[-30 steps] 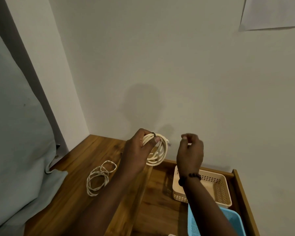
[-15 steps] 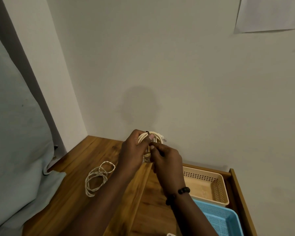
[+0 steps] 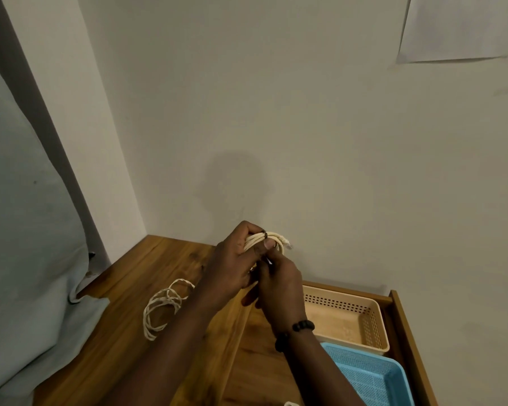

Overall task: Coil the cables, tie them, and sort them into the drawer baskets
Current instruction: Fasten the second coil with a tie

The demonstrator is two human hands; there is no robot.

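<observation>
My left hand grips a coiled cream cable held up in front of the wall, thumb pressed on the strands beside a dark tie band. My right hand is just below it, fingers pinching at the coil's lower part; what exactly it pinches is hidden. A second cream cable lies loosely coiled on the wooden top. The open drawer holds a beige basket and a blue basket.
A grey cloth hangs and drapes over the wooden top's left edge. The wall stands close behind the hands. A small white object shows at the bottom edge of the drawer. The drawer's wooden side runs along the right.
My right hand came in from the right, where it was held apart, and now meets the coil under my left hand. The coil is squeezed flatter in the left grip.
</observation>
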